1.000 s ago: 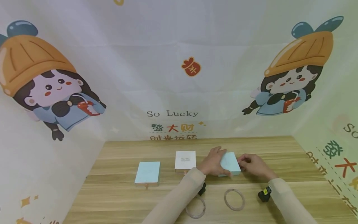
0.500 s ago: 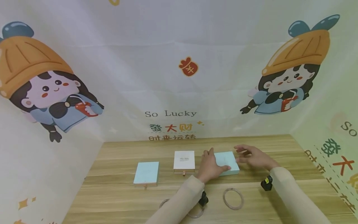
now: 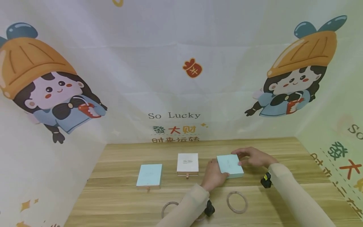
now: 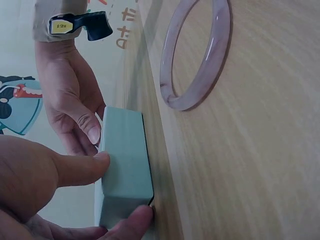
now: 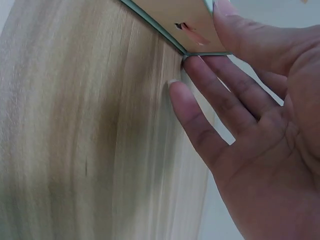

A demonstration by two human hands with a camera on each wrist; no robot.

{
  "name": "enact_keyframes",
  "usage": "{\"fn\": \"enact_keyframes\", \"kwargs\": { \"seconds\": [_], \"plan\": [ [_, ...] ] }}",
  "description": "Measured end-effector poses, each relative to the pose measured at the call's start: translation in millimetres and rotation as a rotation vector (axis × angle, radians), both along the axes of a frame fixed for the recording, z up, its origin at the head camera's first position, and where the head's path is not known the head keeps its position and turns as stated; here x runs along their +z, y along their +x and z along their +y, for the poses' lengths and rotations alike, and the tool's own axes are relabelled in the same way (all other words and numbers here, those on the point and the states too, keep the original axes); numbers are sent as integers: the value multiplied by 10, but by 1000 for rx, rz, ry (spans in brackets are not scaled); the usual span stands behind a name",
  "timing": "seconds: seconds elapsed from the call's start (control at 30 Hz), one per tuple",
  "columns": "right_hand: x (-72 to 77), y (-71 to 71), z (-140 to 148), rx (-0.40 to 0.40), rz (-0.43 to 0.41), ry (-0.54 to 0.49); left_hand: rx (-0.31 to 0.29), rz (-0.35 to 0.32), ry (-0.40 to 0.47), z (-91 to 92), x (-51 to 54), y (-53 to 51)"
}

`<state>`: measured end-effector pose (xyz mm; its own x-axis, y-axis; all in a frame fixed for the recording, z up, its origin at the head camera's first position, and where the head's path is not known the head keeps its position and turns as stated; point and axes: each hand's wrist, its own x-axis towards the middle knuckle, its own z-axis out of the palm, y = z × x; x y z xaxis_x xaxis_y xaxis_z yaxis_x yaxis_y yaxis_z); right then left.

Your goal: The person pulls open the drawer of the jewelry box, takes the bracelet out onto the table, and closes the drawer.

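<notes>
A light blue box lies at the right side of the table. My left hand grips its near left corner, thumb on the top edge and fingers at the end, as the left wrist view shows closely. At the far right corner my right hand pinches the box between thumb and fingertips. In the right wrist view, a tan drawer face with a small pinkish ribbon tab shows on the box's side. A translucent pinkish bangle lies flat on the table in front.
A white drawer box stands left of my left hand, and another light blue box farther left. A second bangle is partly covered by my left sleeve. Printed cloth walls enclose the wooden table.
My right hand has moved from the box's right side up to its far right corner and taken hold. My left hand has slid down to the near left corner.
</notes>
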<state>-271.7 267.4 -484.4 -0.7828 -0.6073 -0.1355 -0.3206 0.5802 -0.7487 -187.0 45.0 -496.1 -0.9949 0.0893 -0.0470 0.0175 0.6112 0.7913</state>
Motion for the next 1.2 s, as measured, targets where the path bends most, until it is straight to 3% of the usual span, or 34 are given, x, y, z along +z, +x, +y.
{"fn": "enact_keyframes", "kwargs": {
  "seconds": [0.3,0.57,0.77,0.93,1.2],
  "plan": [
    [-45,16,3,-39,-15,-18,39,0,64,3,-41,-2],
    [-75,26,13,-80,35,-8,55,-7,120,-45,-76,-88],
    [-131,87,28,-161,50,-24,100,-56,138,-63,-47,-140],
    [-143,181,43,-237,94,-25,145,-59,148,-55,-39,-193],
    [-200,339,-16,-364,167,-22,216,-52,237,-71,-7,-264]
  ]
}}
